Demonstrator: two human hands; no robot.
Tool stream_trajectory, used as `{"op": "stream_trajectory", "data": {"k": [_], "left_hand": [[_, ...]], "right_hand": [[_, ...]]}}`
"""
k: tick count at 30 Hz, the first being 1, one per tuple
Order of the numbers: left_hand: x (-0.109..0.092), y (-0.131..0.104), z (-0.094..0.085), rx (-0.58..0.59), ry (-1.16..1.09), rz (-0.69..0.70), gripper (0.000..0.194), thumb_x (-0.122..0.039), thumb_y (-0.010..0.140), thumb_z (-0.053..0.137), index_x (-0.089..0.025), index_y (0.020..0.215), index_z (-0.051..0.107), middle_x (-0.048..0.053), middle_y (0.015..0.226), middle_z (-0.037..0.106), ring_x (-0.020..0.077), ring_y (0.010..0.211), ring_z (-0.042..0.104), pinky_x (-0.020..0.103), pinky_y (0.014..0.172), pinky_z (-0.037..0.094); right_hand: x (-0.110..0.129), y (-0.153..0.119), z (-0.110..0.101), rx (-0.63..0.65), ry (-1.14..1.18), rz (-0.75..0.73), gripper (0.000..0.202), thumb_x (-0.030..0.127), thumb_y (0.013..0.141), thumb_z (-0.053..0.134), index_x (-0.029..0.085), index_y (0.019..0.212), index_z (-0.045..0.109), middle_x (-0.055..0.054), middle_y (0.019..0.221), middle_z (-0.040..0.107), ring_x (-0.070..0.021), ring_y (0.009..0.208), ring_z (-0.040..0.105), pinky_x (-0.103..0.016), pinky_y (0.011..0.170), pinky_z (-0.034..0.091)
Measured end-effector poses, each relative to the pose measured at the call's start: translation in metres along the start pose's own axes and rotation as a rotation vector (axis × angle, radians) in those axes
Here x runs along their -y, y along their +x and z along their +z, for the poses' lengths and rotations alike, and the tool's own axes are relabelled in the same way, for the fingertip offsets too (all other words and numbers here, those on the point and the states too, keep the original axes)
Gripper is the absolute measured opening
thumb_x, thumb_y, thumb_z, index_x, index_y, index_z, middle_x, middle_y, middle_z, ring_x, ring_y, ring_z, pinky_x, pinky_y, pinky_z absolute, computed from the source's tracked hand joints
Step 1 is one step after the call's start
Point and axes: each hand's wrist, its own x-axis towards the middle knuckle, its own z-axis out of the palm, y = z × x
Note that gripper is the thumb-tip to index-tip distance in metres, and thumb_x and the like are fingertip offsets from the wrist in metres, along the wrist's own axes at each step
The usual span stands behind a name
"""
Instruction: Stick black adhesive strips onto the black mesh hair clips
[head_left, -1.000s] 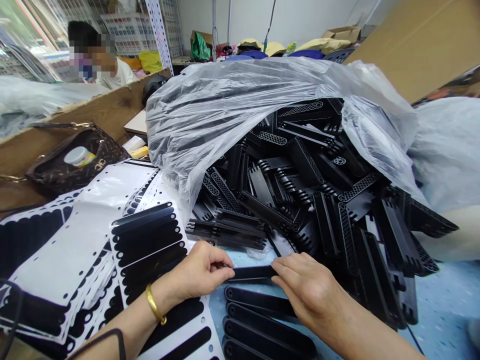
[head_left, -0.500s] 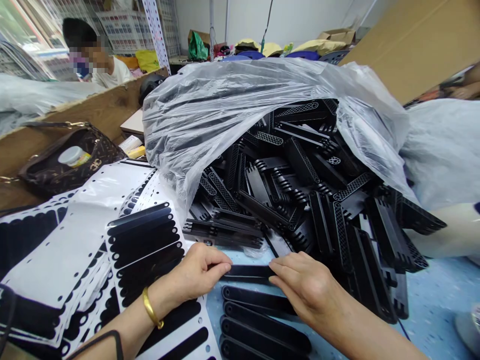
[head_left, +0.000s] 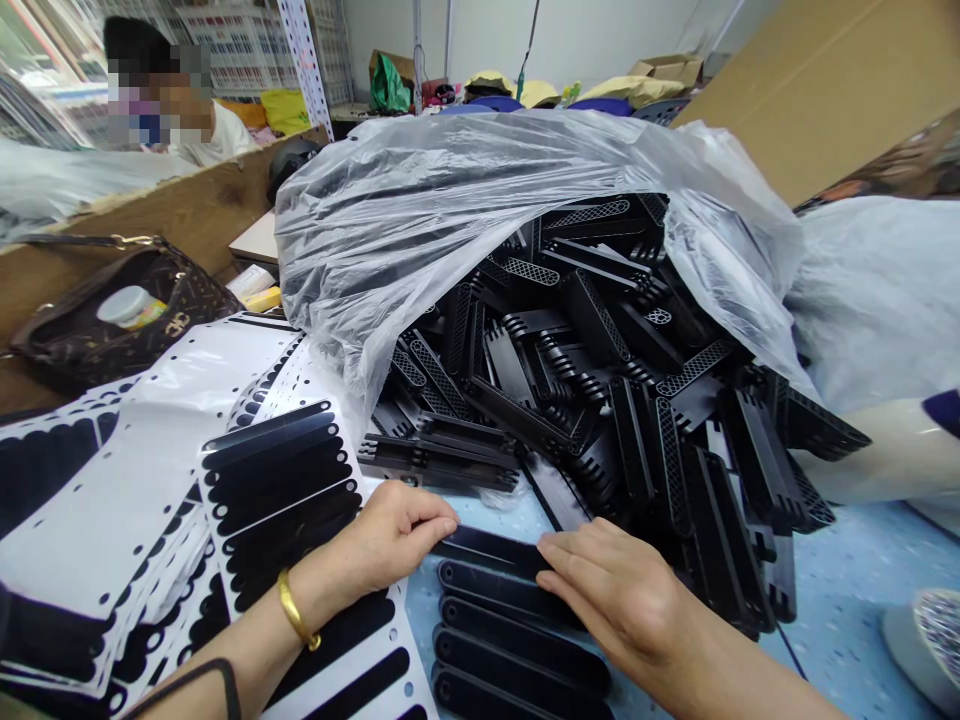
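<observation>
A long black plastic bar lies between my hands, above a row of similar round-ended black bars on the blue table. My left hand, with a gold bangle on its wrist, pinches the bar's left end between thumb and fingers. At its right end, my right hand is closed with thumb and fingers around the bar; its fingertips are partly hidden. Under my left forearm lies a white sheet of black round-ended stickers. Whether a sticker lies on the held bar, I cannot tell.
Beyond my hands, a translucent plastic bag spills a heap of black plastic parts. More sticker sheets and a brown handbag lie at left. A round container stands at right. Another person is behind the wooden board.
The bar now tilts down to the right, with its right end closer to the row. My right hand has come slightly lower. The whole view has shifted a little.
</observation>
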Motion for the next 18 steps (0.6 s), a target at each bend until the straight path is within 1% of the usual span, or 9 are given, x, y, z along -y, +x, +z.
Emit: {"op": "stream_trajectory", "data": {"k": [3, 5, 8, 11, 14, 18], "left_hand": [[0.0, 0.0, 0.0, -0.004, -0.011, -0.006, 0.029, -0.03, 0.085, 0.053, -0.015, 0.077, 0.077, 0.002, 0.067, 0.067, 0.0117, 0.053, 0.054, 0.017, 0.047, 0.04], [-0.001, -0.001, 0.0, -0.005, -0.012, -0.006, 0.029, -0.03, 0.085, 0.053, -0.015, 0.078, 0.077, 0.002, 0.067, 0.067, 0.0118, 0.054, 0.054, 0.017, 0.047, 0.04], [-0.001, -0.001, -0.001, 0.003, -0.008, -0.006, 0.03, -0.03, 0.085, 0.053, -0.015, 0.079, 0.078, 0.003, 0.068, 0.068, 0.0121, 0.053, 0.054, 0.018, 0.048, 0.041], [-0.001, -0.001, -0.001, 0.014, -0.007, -0.002, 0.031, -0.031, 0.085, 0.053, -0.014, 0.08, 0.078, 0.003, 0.068, 0.069, 0.0122, 0.053, 0.054, 0.018, 0.047, 0.041], [0.0, -0.001, -0.001, 0.022, -0.005, 0.012, 0.031, -0.031, 0.086, 0.052, -0.014, 0.079, 0.078, 0.003, 0.067, 0.068, 0.0115, 0.052, 0.053, 0.018, 0.047, 0.039], [0.001, 0.0, -0.001, 0.026, 0.007, 0.017, 0.032, -0.031, 0.086, 0.051, -0.013, 0.077, 0.077, 0.002, 0.064, 0.065, 0.0111, 0.051, 0.052, 0.018, 0.047, 0.038]], "right_hand": [[0.007, 0.004, -0.004, -0.064, -0.049, -0.05, 0.031, 0.008, 0.098, 0.042, 0.016, 0.082, 0.068, -0.007, 0.072, 0.072, -0.0167, 0.063, 0.064, -0.032, 0.063, 0.051], [0.008, 0.005, -0.005, -0.066, -0.042, -0.055, 0.031, 0.008, 0.097, 0.043, 0.016, 0.08, 0.067, -0.005, 0.068, 0.07, -0.0161, 0.061, 0.063, -0.031, 0.061, 0.051], [0.007, 0.004, -0.004, -0.034, -0.004, -0.003, 0.032, 0.009, 0.098, 0.043, 0.018, 0.077, 0.067, -0.006, 0.069, 0.069, -0.0166, 0.063, 0.064, -0.03, 0.062, 0.051], [0.003, 0.0, 0.001, 0.001, 0.042, 0.046, 0.031, 0.012, 0.099, 0.043, 0.018, 0.079, 0.067, -0.006, 0.071, 0.069, -0.0174, 0.066, 0.065, -0.03, 0.064, 0.051], [-0.002, -0.003, 0.003, 0.025, 0.093, 0.067, 0.029, 0.015, 0.099, 0.044, 0.018, 0.082, 0.068, -0.006, 0.072, 0.069, -0.0166, 0.065, 0.065, -0.029, 0.064, 0.051], [-0.007, -0.003, 0.002, 0.085, 0.12, 0.102, 0.028, 0.017, 0.099, 0.046, 0.019, 0.083, 0.069, -0.004, 0.07, 0.069, -0.0156, 0.063, 0.064, -0.027, 0.063, 0.051]]}}
